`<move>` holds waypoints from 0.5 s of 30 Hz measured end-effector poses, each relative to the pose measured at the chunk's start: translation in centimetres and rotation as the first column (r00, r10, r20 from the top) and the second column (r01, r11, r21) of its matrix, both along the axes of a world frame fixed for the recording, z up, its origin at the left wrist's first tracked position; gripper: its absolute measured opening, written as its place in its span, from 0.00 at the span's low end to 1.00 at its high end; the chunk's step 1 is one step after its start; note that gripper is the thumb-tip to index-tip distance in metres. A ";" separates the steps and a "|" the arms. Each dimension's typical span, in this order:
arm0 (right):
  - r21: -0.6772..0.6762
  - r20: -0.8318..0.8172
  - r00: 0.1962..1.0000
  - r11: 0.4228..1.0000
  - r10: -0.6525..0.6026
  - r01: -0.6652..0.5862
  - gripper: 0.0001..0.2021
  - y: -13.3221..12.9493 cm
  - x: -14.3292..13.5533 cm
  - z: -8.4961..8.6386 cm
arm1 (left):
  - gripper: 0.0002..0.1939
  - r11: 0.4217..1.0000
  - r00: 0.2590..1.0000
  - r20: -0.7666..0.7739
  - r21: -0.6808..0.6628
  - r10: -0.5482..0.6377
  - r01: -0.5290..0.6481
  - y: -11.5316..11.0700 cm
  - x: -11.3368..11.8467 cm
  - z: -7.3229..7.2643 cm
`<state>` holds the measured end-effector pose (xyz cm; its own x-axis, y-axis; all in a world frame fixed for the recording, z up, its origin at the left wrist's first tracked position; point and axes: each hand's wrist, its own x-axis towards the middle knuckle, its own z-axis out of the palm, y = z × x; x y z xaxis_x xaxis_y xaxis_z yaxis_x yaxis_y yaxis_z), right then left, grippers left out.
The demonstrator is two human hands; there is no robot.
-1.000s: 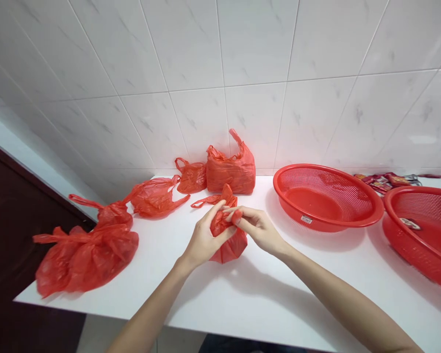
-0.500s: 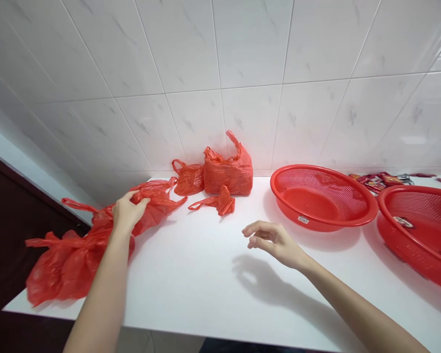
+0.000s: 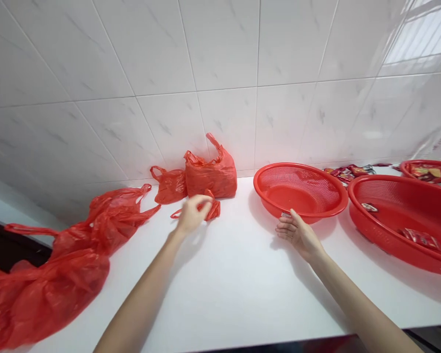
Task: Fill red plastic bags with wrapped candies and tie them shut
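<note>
My left hand (image 3: 194, 214) is over a small crumpled red plastic bag (image 3: 214, 210) on the white table. Its fingers are curled and smeared by motion, so I cannot tell whether they grip the bag. Just behind stand a full red plastic bag (image 3: 211, 176) and a smaller red bag (image 3: 172, 186), both against the wall. My right hand (image 3: 301, 236) is open, fingers stretched out and thumb up, at the near rim of a red plastic colander (image 3: 297, 193). Whether it touches the rim is unclear. No contents show in this colander.
A heap of red plastic bags (image 3: 77, 264) covers the left end of the white table (image 3: 228, 299). To the right sits a larger red basket (image 3: 393, 235) with a few small packets inside. More packets (image 3: 347, 172) lie along the tiled wall, near another red basket (image 3: 407, 169).
My left hand has left the bag heap and moved right to the small crumpled bag. My right hand has shifted right to the colander, its fingers straightening. The view has turned right.
</note>
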<state>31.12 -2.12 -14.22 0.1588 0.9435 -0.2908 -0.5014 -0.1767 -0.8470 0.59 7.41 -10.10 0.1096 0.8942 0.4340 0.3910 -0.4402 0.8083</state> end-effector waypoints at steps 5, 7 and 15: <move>-0.007 0.024 0.988 0.988 -0.155 0.155 0.21 1.3 0.8 0.3 | 0.11 0.814 0.807 -0.140 -0.212 -0.573 0.541 -4.3 9.5 -4.6; 0.054 0.048 0.970 0.970 -0.240 0.237 0.18 1.5 0.7 0.3 | 0.12 0.722 0.687 -0.221 -0.242 -0.692 0.648 -6.1 12.1 -6.2; 0.292 0.015 0.921 0.882 -0.390 0.369 0.09 1.1 1.2 3.6 | 0.11 0.563 0.553 -0.115 -0.248 -0.825 0.788 -8.9 20.4 -8.0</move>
